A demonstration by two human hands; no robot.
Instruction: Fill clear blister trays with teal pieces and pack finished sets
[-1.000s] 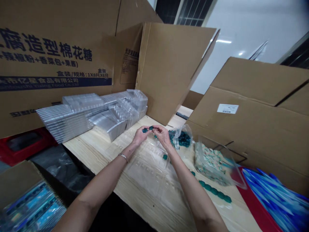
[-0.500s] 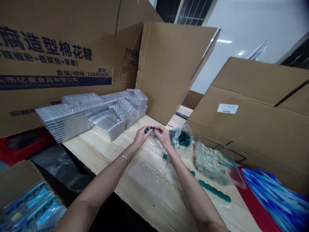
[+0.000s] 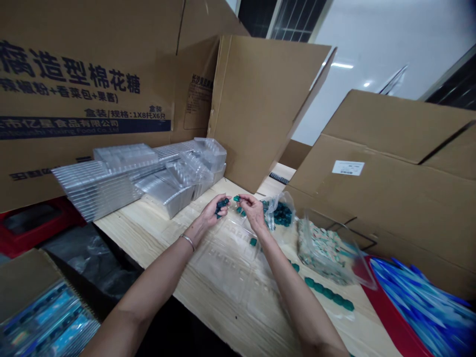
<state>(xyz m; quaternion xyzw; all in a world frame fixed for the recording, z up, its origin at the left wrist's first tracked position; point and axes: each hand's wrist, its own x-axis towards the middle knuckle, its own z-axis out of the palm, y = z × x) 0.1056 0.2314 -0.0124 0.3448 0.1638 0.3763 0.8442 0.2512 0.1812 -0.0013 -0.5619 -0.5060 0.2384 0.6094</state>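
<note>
Left hand: The left hand [image 3: 212, 213] is cupping a small cluster of green pieces [image 3: 222, 206], palm turned up and fingers half closed, and seems to be holding them bunched so they are not scattering.

Right hand: The right hand [image 3: 253, 210] is pinching a single green piece [image 3: 237, 198] between thumb and fingertips, with the other fingers curling loosely. It is reaching toward the left hand, just apart from it.

Green pieces: More are lying in a clear plastic bag [image 3: 281, 214] just beyond the right hand, probably kept there within easy reach. One is sitting alone on the table just below the right hand, and a neat row [image 3: 327, 292] is running along the table further to the right.

Clear tray: A clear plastic tray [image 3: 226, 263] is lying flat beneath both hands, its hollows facing up and open to the hands above it.

Clear stacks: Piled clear trays [image 3: 100, 191] are standing beyond the left hand, leaning toward a carton.

Table: A pale wooden table [image 3: 145, 233] is carrying all of this.

Right of the hands: A patterned bag [image 3: 322, 253] is sitting near the green row, and blue sticks [image 3: 416, 307] are filling a red tray [image 3: 390, 317].

In the way: Cardboard cartons [image 3: 260, 104] are standing up around the table, closing in the space ahead of the hands.
</note>
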